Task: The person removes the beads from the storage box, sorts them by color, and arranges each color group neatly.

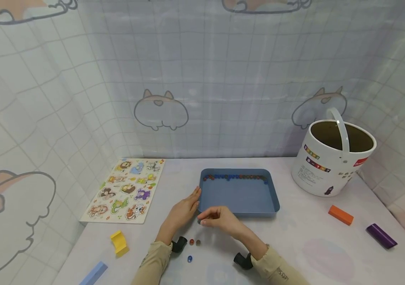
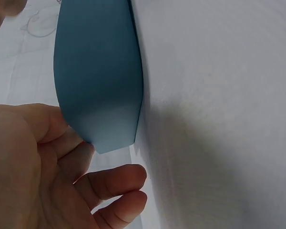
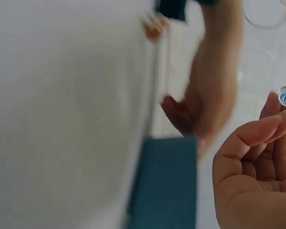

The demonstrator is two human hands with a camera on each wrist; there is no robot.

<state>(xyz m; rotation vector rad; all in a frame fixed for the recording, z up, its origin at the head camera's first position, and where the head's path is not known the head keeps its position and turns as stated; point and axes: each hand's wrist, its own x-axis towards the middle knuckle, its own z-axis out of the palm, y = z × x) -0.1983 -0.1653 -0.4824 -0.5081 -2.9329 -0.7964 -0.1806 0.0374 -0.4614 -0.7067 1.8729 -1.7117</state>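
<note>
My right hand (image 1: 224,221) pinches a glass marble (image 3: 285,97) with a blue swirl between thumb and fingertips, just in front of the blue tray's near left corner. The left hand (image 1: 182,209) lies along the left side of the tray (image 1: 238,215), its fingers touching the outer wall. Inside the tray, a row of blue and reddish-brown marbles (image 1: 236,177) runs along the far wall. Between my wrists on the table lie a red marble (image 1: 191,242), a brownish marble (image 1: 198,242) and a blue marble (image 1: 190,259).
An animal puzzle board (image 1: 124,192) lies at the left, with a yellow block (image 1: 119,243) and a light blue block (image 1: 94,273) nearer. On the right stands a white bucket (image 1: 325,170) with a raised handle, behind an orange block (image 1: 341,215) and a purple block (image 1: 381,236).
</note>
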